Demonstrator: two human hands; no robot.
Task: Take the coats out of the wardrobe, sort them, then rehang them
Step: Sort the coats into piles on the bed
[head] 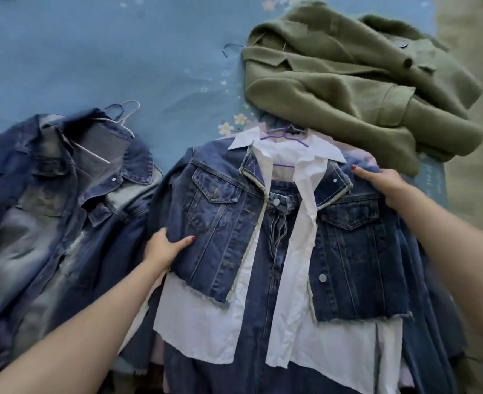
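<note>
A: What are the hands doing?

B: The left hand [166,245] is gripping the side edge of the cropped denim jacket [220,211], thumb lying on top and fingers tucked under the cloth. The right hand [382,183] is pinching the jacket's other shoulder. A white shirt [286,282] is lying inside it, on a purple hanger [284,136] just beyond the hands.

A: And the room around them?

B: Outward of the left hand, a faded denim jacket [64,200] is lying close beside, its edge nearly touching, with pale hangers [122,112] at its collar. Beyond the right hand, a green wool coat [357,89] is sitting crumpled. Between and past those two, the blue flowered bedsheet [121,52] is showing bare. More denim is lying under the shirt.
</note>
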